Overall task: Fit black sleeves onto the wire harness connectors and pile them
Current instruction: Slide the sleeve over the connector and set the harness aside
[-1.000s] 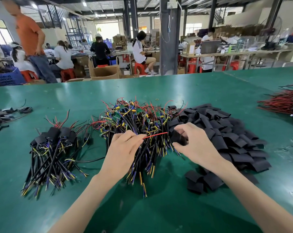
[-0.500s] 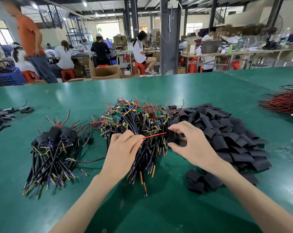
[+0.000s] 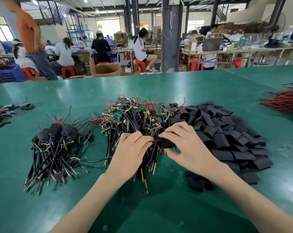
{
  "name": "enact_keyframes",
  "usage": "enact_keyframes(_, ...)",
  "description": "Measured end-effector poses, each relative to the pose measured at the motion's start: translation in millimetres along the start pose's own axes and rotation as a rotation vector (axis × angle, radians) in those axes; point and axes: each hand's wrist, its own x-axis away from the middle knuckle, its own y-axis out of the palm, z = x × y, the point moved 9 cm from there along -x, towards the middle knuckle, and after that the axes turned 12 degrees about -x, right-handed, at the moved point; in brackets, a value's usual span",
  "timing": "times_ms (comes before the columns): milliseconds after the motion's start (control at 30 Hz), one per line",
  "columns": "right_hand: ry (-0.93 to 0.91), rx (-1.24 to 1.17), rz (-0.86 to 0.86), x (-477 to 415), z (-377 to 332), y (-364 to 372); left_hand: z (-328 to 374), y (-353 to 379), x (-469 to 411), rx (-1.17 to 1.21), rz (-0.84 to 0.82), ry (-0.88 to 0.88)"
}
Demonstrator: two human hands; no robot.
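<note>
The left hand [image 3: 130, 152] pinches a thin red wire [image 3: 155, 140] between thumb and fingertips. The right hand [image 3: 187, 145] pinches a short flat black sleeve [image 3: 166, 142] at the wire's tip, over the near edge of the tangled heap of multicoloured wire harnesses [image 3: 135, 118] on the green counter [image 3: 159, 207]. The sleeve looks light, limp and apt to flatten shut, so it is probably best held by its side edges near the mouth. The springy wire wants gripping close to its end. Loose sleeves [image 3: 226, 132] lie heaped on the right, sleeved harnesses [image 3: 55, 143] on the left.

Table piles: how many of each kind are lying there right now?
Sleeved harness pile: 1
Bare harness pile: 1
Loose black sleeve pile: 1
Red wire pile: 1
Dark scrap pile, far left: 1
Total: 5
</note>
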Motion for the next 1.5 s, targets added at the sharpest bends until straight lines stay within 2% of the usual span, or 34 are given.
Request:
enact_keyframes(133, -0.041, -0.011, -0.105, 3, -12, 19, 4, 5, 1, 0.194, -0.056, -0.058)
enact_keyframes(267, 0.038, -0.073, -0.164, 7, -5, 31, -1, 8, 5, 0.336, -0.133, -0.11)
enact_keyframes(400, 0.092, -0.105, -0.198, 8, 5, 34, -17, 5, 4, 0.243, -0.203, -0.045)
enact_keyframes(533, 0.122, -0.141, -0.203, 9, 12, 32, -42, 19, 9, 0.065, -0.411, -0.003)
enact_keyframes(733, 0.149, -0.18, -0.206, 9, 18, 30, -49, 26, 14, 0.111, -0.559, -0.017)
enact_keyframes(800, 0.156, -0.182, -0.201, 8, 21, 27, -48, 22, 12, 0.117, -0.529, -0.008)
enact_keyframes(967, 0.131, -0.098, -0.177, 4, 23, 16, -40, 1, 3, 0.249, -0.323, -0.049)
enact_keyframes(1067, 0.112, 0.008, -0.179, 3, 25, 12, -31, 1, 3, 0.277, -0.315, -0.068)
enact_keyframes(1167, 0.087, 0.034, -0.195, 2, 23, 12, -20, 2, 4, 0.216, -0.268, -0.029)
enact_keyframes(1267, 0.08, 0.042, -0.209, 2, 22, 13, -18, 7, 6, 0.18, -0.275, -0.072)
enact_keyframes(1500, 0.095, -0.061, -0.14, 5, 12, 14, -5, 4, 4, 0.15, -0.209, -0.112)
